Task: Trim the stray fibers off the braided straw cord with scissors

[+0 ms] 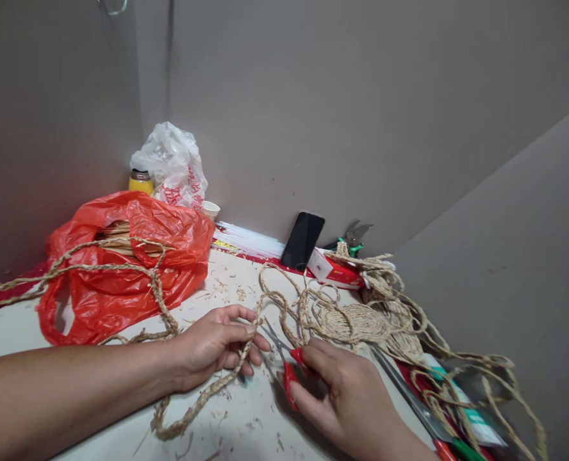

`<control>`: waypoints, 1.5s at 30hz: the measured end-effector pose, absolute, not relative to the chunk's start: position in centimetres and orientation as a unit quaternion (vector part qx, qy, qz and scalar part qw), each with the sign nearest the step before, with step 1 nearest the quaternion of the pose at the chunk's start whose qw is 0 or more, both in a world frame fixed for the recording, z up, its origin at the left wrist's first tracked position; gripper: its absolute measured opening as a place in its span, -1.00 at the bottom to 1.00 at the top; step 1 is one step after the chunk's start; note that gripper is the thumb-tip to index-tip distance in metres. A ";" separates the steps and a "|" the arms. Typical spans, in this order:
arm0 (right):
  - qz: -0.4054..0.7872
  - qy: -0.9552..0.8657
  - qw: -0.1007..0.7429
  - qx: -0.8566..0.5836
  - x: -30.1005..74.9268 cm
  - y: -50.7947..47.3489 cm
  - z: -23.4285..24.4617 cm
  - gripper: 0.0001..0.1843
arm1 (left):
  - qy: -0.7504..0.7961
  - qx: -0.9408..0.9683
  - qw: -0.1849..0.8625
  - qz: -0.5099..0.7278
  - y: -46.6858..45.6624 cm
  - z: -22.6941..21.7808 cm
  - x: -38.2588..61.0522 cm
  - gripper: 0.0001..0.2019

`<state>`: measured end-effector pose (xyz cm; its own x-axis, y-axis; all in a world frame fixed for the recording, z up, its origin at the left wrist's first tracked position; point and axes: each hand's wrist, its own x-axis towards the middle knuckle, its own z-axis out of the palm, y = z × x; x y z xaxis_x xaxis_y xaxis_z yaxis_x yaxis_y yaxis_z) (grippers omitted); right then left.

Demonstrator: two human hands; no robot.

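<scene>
A braided straw rope (217, 386) runs across the palm and fingers of my left hand (224, 339), the thumb lying against it. My right hand (339, 384) grips red-handled scissors (290, 374) with thumb and fingers in the loops. The blades are parted and point at the rope just beside my left fingertips. From my left hand, the rope loops down toward the front of the table and also runs up to the loose coils behind. A flat coiled woven piece (352, 322) lies to the right of the scissors.
At the left, a red plastic bag (179, 256) holds straw strips. Behind it are a clear bag (172, 160), a yellow jar (141, 182) and a paper cup (211, 210). A phone (302, 239) leans near the wall, with green-handled pruners (354, 243) beside it. Straw scraps litter the table (250, 442).
</scene>
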<state>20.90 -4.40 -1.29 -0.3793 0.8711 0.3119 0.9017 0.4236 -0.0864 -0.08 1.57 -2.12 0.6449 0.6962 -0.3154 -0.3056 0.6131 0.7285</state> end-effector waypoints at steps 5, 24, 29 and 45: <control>-0.030 -0.824 0.110 -0.554 20.9 -4.6 -0.9 -0.85 | 0.304 0.331 0.845 0.290 1.6 -2.2 -0.1 -0.73; -0.027 -0.842 0.133 -0.522 21.1 -4.4 -2.3 -0.67 | 0.290 0.348 0.843 0.292 1.6 -2.5 0.0 -0.67; -0.078 -0.825 0.205 -0.521 21.5 -4.1 -2.1 -0.63 | 0.293 0.342 0.844 0.293 1.6 -2.6 -0.2 -0.64; -0.089 -0.822 0.149 -0.542 21.1 -4.2 -2.1 -0.68 | 0.288 0.346 0.845 0.287 1.6 -2.4 -0.2 -0.65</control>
<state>21.12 -4.20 -2.13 -0.3684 0.8642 0.3427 0.9177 0.3971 -0.0149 -0.21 1.60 -2.41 0.6694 0.6852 -0.2872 -0.2870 0.5950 0.7507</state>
